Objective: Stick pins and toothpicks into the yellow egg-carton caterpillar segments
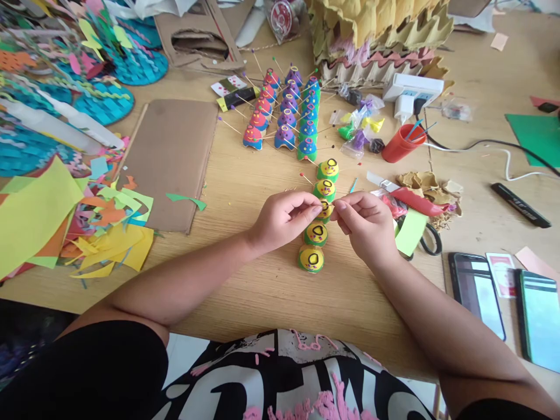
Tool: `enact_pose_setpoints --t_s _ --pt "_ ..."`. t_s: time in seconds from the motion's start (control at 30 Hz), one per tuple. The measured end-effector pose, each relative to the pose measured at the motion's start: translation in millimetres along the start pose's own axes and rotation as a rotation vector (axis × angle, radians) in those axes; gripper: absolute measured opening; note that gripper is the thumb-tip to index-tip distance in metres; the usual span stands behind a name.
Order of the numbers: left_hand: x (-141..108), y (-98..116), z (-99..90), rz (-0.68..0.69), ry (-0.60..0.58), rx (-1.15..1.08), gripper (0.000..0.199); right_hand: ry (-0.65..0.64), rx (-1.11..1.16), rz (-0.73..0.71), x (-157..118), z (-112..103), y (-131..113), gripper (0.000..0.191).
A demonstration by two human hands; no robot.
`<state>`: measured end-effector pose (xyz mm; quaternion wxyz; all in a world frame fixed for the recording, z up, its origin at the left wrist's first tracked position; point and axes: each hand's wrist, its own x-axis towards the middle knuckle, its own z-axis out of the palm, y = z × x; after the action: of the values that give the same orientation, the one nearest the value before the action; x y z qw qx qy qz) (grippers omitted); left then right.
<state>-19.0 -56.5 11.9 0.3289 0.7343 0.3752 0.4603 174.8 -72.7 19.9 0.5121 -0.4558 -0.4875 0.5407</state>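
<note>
A row of egg-carton cups painted yellow and green [311,258] runs up the table, joined end to end, with black rings and small dots on their tops. Over the middle cup, my left hand [284,220] and my right hand [368,224] meet from either side, fingertips pinched. What looks like a thin stick [329,205] spans the small gap between them; its ends are hidden by the fingers. Thin sticks with coloured tips stand out from the two farthest yellow cups. Beyond are finished-looking rows in red and blue [252,136], purple [284,136] and blue and green [307,146].
Left lie a cardboard sheet [170,157], paper scraps [109,251] and glue bottles [83,119]. Stacked egg trays [376,35] stand behind. To the right are a red cup [400,143], a power strip [413,87] with cables, scissors [432,240], a black marker [520,204] and two phones [476,294].
</note>
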Motion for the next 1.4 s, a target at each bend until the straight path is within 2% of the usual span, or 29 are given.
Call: enact_pose_setpoints --t_s 0.23,0.5,0.77,0.97,1.2,1.4 --pt "1 0 -2.0 0.059 0.023 0.072 0.019 -0.067 0.167 0.075 3 0 -3 0.032" --pt "0 -1 -2.3 0.141 0.070 0.168 0.018 -0.005 0.129 0.088 0 4 1 0.032" --pt "0 -1 -1.3 0.115 0.105 0.126 0.018 -0.014 0.207 0.125 1 5 -3 0.033" --pt "0 3 -0.1 0.070 0.090 0.050 0.020 -0.054 0.161 0.073 -1 10 1 0.025" --pt "0 3 -0.2 0.072 0.095 0.045 0.021 -0.005 0.168 0.013 -2 11 -1 0.026" --pt "-1 3 -0.4 0.068 0.089 0.067 0.022 0.041 0.074 -0.071 -5 10 -4 0.023"
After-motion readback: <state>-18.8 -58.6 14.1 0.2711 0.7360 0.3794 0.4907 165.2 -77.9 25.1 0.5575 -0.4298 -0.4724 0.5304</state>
